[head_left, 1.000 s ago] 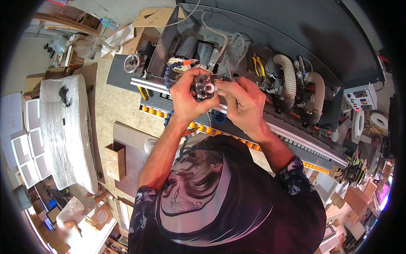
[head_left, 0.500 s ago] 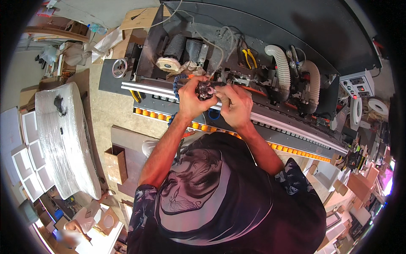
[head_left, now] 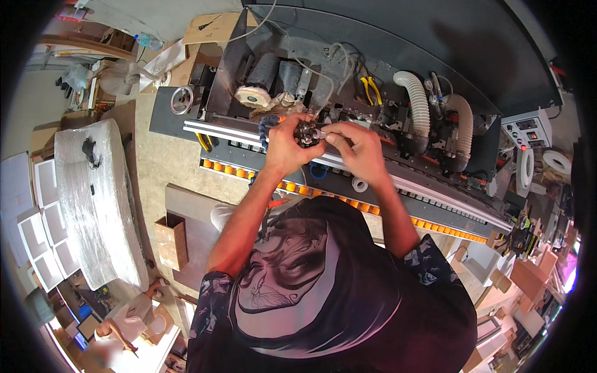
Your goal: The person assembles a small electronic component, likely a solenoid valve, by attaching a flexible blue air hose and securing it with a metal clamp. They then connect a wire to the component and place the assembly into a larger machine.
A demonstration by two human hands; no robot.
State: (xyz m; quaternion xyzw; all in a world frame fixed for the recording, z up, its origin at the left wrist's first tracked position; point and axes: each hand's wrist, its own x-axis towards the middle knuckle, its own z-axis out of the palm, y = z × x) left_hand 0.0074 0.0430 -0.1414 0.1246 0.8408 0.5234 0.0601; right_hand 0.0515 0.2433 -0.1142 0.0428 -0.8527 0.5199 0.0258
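Observation:
My left hand is closed around a small dark metal machine part with several shiny round heads on its face. The part is held over the front rail of an opened machine. My right hand is at the part's right side, thumb and fingers pinched together on a slim thing too small to name. Beside my left hand runs a blue segmented coolant hose. A white ring lies below my right hand on the machine's front ledge, with a blue loop to its left.
Inside the machine are a fluffy buffing wheel, yellow-handled pliers and ribbed hoses. Orange rollers line its front edge. A control box stands at the right. At the far lower left, another person's arm reaches over a white table.
My right hand has shifted right and its wrist has turned, uncovering the white ring below it. My left hand still holds the metal part. The whole view has moved slightly.

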